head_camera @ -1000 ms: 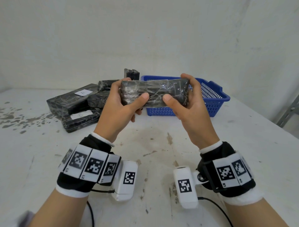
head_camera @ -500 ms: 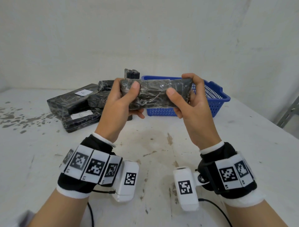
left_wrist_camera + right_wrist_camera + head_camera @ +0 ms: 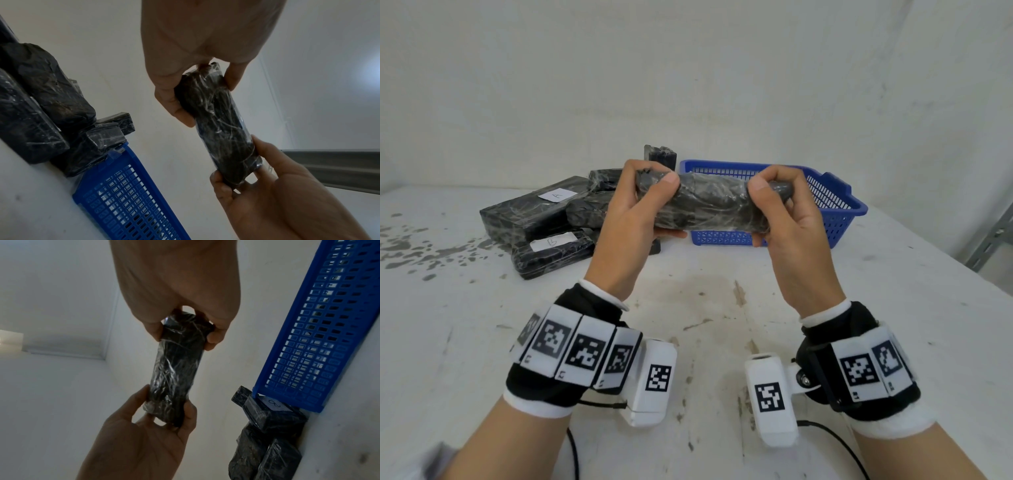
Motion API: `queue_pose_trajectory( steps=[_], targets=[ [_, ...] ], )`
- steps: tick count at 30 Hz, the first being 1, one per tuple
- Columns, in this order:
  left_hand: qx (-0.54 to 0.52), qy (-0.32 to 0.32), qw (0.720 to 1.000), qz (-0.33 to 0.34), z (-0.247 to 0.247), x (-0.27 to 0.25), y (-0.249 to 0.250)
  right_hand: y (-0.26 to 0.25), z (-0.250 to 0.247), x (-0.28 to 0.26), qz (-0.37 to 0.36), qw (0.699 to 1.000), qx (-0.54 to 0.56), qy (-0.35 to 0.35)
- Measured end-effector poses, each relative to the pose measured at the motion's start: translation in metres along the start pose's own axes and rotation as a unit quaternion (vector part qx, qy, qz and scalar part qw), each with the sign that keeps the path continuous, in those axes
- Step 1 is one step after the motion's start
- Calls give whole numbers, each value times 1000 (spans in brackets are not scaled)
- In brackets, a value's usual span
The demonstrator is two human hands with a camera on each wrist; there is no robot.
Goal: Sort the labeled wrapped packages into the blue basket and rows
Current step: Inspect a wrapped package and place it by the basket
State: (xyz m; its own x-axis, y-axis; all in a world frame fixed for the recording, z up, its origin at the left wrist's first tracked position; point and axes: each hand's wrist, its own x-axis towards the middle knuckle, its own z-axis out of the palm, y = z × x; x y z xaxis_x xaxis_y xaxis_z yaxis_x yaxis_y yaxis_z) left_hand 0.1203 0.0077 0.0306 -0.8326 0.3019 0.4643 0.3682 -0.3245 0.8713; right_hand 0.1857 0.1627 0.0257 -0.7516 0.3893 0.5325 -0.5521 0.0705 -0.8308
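Note:
Both my hands hold one black plastic-wrapped package (image 3: 714,202) level above the table, in front of the blue basket (image 3: 839,202). My left hand (image 3: 654,202) grips its left end with the thumb on top. My right hand (image 3: 770,205) grips the right end the same way. No label shows on the sides I can see. In the left wrist view, my left hand (image 3: 205,94) pinches one end of the package (image 3: 222,133). In the right wrist view, my right hand (image 3: 185,334) pinches the other end of the package (image 3: 174,369).
Several wrapped packages are piled at the back left, one with a white label (image 3: 556,195) and a lower one with a label (image 3: 553,241). A labeled package (image 3: 273,404) lies beside the basket (image 3: 320,331). A small package (image 3: 660,156) stands upright behind the pile. The white table (image 3: 705,308) is stained.
Both hands have rolled the package, so another side now faces me. The thumbs have shifted from its front face to its top edge. The pile and basket have not moved.

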Motion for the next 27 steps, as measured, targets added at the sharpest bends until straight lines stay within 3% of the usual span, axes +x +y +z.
queue_pose_trajectory(
  steps=[11, 15, 23, 27],
  targets=[
    [10, 3, 1000, 3, 4, -2, -5, 7, 1, -1, 2, 998, -49, -31],
    [32, -2, 999, 35, 1, -2, -5, 8, 0, -1, 16, 997, -73, -25],
    [-12, -25, 999, 32, 0, 0, 0, 5, -2, 2, 0, 999, -41, -2],
    [-24, -24, 999, 19, -2, 1, 1, 3, -2, 4, 27, 1000, -8, 8]
  ],
)
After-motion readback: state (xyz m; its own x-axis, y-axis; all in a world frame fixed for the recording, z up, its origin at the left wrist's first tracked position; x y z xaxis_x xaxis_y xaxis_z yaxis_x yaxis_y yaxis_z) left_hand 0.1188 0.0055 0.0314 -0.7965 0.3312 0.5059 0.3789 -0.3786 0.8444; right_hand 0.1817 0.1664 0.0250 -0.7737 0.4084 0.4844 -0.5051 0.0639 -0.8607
